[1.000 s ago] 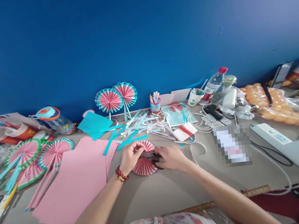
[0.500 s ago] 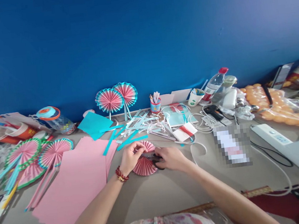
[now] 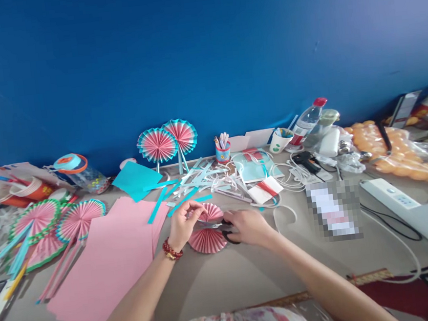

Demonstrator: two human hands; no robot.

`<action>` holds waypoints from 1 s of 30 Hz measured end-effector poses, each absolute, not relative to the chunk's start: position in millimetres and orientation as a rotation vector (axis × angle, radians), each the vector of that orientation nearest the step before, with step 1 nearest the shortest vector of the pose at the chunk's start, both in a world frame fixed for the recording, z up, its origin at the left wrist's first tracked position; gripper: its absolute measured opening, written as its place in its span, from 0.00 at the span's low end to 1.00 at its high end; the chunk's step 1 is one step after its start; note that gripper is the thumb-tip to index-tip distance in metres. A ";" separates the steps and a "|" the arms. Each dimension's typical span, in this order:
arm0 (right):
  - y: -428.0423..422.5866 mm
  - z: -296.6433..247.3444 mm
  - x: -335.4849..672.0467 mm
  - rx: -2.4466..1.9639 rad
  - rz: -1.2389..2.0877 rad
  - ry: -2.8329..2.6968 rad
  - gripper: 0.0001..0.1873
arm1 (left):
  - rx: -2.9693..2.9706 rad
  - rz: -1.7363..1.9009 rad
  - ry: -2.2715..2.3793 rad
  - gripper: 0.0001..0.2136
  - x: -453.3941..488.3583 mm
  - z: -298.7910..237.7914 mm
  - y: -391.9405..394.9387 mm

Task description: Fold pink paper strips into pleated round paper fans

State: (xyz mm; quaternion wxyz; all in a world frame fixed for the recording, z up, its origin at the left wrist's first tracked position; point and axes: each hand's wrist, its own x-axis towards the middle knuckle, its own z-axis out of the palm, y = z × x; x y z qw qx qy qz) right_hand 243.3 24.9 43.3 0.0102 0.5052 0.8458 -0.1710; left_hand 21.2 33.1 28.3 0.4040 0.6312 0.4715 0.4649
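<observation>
A pleated pink paper fan (image 3: pixel 208 241) lies on the table in front of me, its folds spread into two rounded halves, upper and lower. My right hand (image 3: pixel 250 227), on its right side, is closed around the dark handles of a pair of scissors (image 3: pixel 214 225). The metal blades point left across the fan's middle. My left hand (image 3: pixel 185 224), with a red bead bracelet at the wrist, is at the fan's upper left edge. Its thumb and fingers are pinched together; whatever is between them is too small to make out.
Pink paper sheets (image 3: pixel 109 260) lie to the left, beside finished fans (image 3: pixel 79 219). Two more fans (image 3: pixel 157 145) lean on the blue wall. Paper strips (image 3: pixel 195 178), a pen cup (image 3: pixel 223 151), a glue gun (image 3: pixel 307 163), a bottle (image 3: pixel 307 121) and a power strip (image 3: pixel 396 199) stand behind and right.
My left hand has shifted slightly left, away from the scissor blades. The scissors have moved a little off the upper half of the fan, and more of it shows.
</observation>
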 end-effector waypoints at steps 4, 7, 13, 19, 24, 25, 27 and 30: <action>15.3 52.1 268.2 1.735 -0.512 2.599 0.12 | 1.633 1.212 1.170 0.06 21.4 38.9 39.9; 2.0 52.4 290.7 1.842 -0.598 2.530 0.14 | 1.729 1.180 1.114 0.05 28.6 55.3 53.9; -29.5 43.8 315.7 1.981 -0.675 2.448 0.15 | 1.969 1.121 0.976 0.03 75.0 98.8 122.3; -38.4 31.7 318.1 2.184 -0.530 2.357 0.16 | 2.131 1.159 0.746 0.10 147.1 104.3 184.8; -38.7 21.5 315.4 2.217 -0.502 2.336 0.17 | 2.632 0.689 0.838 0.08 157.4 94.5 200.8; -38.7 19.9 315.2 2.224 -0.493 2.321 0.17 | 2.654 0.689 0.867 0.06 151.9 93.6 200.6; -38.4 17.9 315.2 2.244 -0.453 2.282 0.16 | 2.656 0.724 0.906 0.10 135.0 91.6 194.5; -37.1 19.3 316.0 2.269 -0.394 2.239 0.14 | 2.603 0.802 1.102 0.11 99.8 84.1 164.4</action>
